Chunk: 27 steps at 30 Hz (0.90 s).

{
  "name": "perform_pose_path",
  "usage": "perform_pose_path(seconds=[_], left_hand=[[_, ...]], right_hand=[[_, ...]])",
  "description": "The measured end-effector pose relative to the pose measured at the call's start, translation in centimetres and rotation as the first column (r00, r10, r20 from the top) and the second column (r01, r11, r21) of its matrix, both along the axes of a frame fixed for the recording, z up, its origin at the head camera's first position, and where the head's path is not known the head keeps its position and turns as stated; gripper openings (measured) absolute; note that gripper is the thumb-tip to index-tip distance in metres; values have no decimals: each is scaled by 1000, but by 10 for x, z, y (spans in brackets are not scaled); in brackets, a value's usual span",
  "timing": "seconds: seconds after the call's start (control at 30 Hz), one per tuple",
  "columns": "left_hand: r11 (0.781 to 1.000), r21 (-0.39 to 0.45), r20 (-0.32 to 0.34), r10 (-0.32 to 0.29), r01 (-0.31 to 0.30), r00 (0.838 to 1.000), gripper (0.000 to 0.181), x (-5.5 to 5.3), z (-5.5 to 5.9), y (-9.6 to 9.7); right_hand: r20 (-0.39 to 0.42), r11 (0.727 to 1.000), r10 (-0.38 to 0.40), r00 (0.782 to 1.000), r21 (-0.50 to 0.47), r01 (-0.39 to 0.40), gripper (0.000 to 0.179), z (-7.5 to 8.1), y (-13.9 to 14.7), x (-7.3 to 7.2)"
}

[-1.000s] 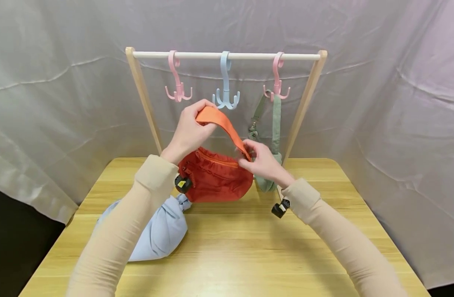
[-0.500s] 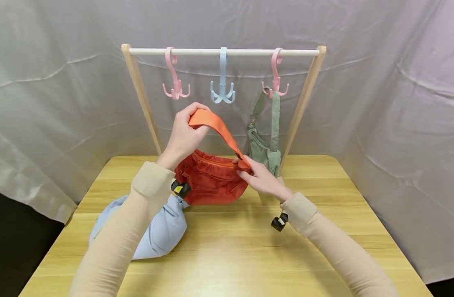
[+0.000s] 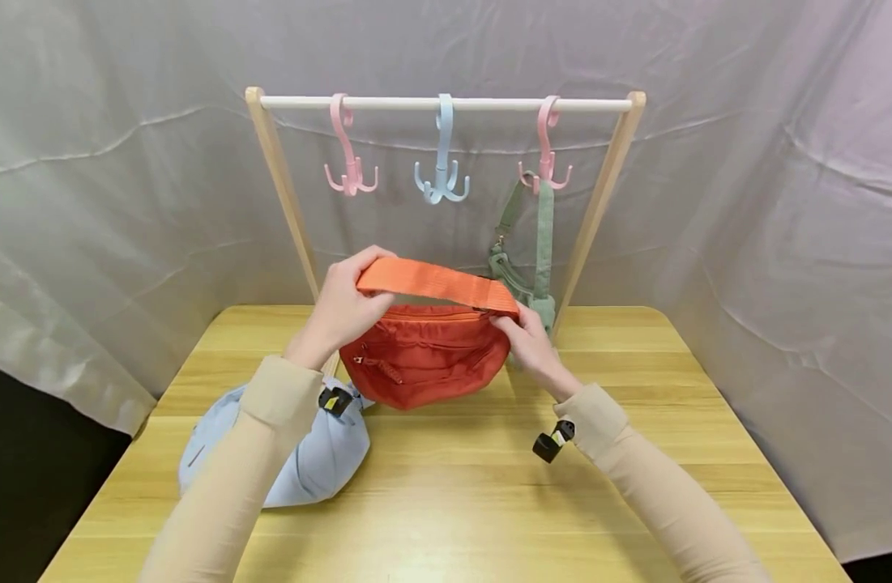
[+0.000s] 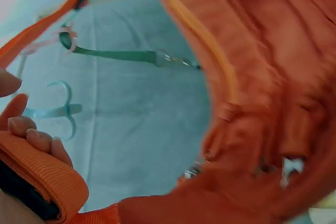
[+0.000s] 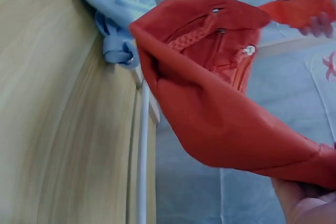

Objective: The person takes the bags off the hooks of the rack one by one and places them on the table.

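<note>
Left hand (image 3: pixel 339 306): is curling round an orange webbing strap (image 3: pixel 434 281)
Right hand (image 3: pixel 531 343): is pinching its other end
Red fabric bag (image 3: pixel 434 356): is hanging — between both hands

Rack (image 3: pixel 497 104): clearances.
Gaps separate the hooks (image 3: pixel 443 150); a green bag (image 3: pixel 544 251) obstructs below the rightmost, a red bag (image 3: pixel 431 360) before the lower centre.

Beige-sleeved left arm (image 3: pixel 230 486) and beige-sleeved right arm (image 3: pixel 667 478) reach forward, angled inward, cuffs folded. Bare left hand (image 3: pixel 341 304) gripping, fingers curled. Bare right hand (image 3: pixel 535 346) slightly lower, pinching, thumb showing, fingers mostly hidden.
</note>
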<state>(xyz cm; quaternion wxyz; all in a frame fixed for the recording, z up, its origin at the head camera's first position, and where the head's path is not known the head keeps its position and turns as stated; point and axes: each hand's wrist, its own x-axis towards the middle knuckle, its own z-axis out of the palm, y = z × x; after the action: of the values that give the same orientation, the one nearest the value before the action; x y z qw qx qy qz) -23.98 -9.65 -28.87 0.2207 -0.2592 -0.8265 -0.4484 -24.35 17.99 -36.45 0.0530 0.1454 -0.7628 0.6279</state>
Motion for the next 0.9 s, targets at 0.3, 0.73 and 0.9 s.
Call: perform_pose_path(seconds=[0.3, 0.73, 0.9], left_hand=[[943, -328, -61, 42, -59, 997, 27, 7, -34, -15], [983, -181, 122, 6, 17, 993, 55, 12, -57, -32], [993, -117, 255, 24, 6, 967, 61, 11, -69, -40]], right_hand=[[-22, 962, -71, 997, -266, 63, 26, 8, -4, 2], [-154, 951, -103, 983, -303, 52, 26, 11, -6, 8], [-103, 901, -109, 989, -431, 54, 32, 15, -7, 10]])
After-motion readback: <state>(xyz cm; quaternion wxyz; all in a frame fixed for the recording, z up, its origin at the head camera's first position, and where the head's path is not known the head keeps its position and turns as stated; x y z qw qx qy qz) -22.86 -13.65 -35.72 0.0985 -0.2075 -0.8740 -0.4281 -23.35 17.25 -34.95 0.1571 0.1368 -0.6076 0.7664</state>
